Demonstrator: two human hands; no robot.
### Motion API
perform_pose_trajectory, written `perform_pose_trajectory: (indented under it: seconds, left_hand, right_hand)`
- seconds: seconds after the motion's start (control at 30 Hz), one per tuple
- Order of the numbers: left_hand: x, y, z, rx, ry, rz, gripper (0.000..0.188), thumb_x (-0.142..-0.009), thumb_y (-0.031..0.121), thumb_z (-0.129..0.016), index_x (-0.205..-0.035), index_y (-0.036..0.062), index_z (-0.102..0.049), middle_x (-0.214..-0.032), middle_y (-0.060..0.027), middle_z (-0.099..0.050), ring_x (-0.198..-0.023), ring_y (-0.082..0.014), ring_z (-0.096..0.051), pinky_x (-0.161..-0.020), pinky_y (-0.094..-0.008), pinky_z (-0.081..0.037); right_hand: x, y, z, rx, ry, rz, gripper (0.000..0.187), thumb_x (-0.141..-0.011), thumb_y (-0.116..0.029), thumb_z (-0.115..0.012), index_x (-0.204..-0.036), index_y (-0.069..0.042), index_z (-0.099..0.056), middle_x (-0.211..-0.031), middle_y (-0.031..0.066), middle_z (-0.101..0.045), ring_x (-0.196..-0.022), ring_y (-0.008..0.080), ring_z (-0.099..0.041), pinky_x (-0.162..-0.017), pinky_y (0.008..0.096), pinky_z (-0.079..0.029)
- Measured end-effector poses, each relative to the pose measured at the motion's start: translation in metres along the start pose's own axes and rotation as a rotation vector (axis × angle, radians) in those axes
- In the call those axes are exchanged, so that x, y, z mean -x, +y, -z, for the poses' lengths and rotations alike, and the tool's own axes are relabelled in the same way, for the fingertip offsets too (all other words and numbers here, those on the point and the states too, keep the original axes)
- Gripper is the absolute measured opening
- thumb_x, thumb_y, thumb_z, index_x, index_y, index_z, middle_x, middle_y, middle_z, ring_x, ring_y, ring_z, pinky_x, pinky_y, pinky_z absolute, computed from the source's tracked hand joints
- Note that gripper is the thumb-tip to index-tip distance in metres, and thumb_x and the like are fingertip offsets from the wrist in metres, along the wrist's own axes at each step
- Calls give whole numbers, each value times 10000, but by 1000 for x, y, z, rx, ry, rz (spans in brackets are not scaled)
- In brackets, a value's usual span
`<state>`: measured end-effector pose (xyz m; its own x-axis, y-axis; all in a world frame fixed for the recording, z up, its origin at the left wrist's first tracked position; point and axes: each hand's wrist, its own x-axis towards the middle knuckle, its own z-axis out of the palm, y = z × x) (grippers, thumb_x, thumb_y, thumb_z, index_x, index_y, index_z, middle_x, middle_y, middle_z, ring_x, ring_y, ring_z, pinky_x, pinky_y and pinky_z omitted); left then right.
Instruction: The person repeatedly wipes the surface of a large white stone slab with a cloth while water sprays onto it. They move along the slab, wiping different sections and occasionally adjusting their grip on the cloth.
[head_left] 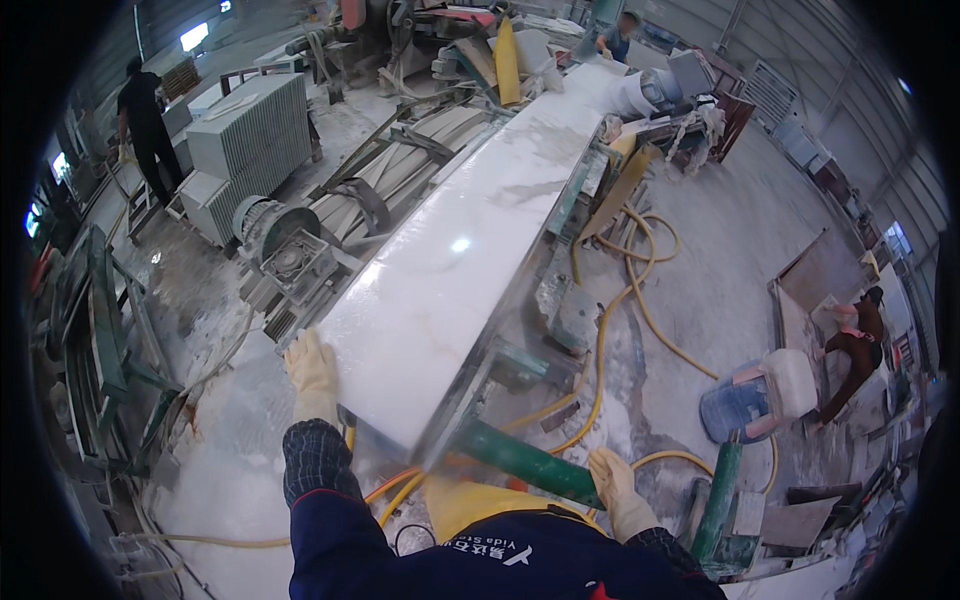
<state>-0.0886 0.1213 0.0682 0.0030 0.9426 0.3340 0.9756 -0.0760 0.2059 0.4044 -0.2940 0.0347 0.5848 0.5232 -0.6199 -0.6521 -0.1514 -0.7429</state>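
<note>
At the near-left edge of the white slab directly ahead, guide with left hand outstretched, clasping nothing visible; beside the green beam, brace with right hand, no telling how closed.

Hall interior: the far right side is being closed off by grey ribbed walls, their lines being bent toward the rim. Light is being let in through a bright window at upper left — a smaller pane is being lit at far right. The grey floor is being mottled by pale patches. Far-left space is being taken up by a green metal frame; beyond, by pale stacked slabs.
</note>
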Motion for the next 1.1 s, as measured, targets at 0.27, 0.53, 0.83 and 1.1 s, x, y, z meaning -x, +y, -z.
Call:
perform_pose_trajectory:
  seconds: [0.27, 0.53, 0.83, 1.1]
  left_hand:
    - [-74, 37, -55, 60, -33, -95, 185, -887, 138, -646, -1051, 54, -659, -970, -198, -703, -973, -401, -663, -877, -486, -528]
    - [-68, 97, -6, 252, -95, -158, 282, -978, 159, -560, -1215, 17, -614, -1164, -210, -666, -1110, -372, -640, -973, -444, -510]
    - [-55, 25, -12, 419, -194, -106, 394, -1081, 183, -464, -1400, -24, -564, -1382, -223, -625, -1265, -339, -614, -1081, -396, -490]
    - [9, -43, 17, 188, -18, -273, 417, -982, 103, -550, -1367, -52, -583, -1345, -293, -624, -1259, -446, -592, -1105, -473, -461]
  right_hand:
    - [-26, 28, 13, -39, -96, 0, 306, -1042, -64, -555, -1313, 67, -609, -1277, 229, -685, -1168, 321, -683, -1016, 417, -560]
    - [-67, 66, 8, 162, 51, 79, 293, -1033, -90, -546, -1279, 4, -675, -1204, 201, -732, -1125, 280, -721, -981, 382, -571]
    - [-65, 74, 19, 714, -61, 439, 259, -1035, -64, -568, -1250, 47, -661, -1214, 212, -715, -1117, 310, -712, -984, 412, -580]
    - [-13, 26, 14, -82, -34, 65, 291, -1037, -76, -567, -1284, 71, -614, -1261, 267, -681, -1177, 378, -677, -1055, 479, -544]
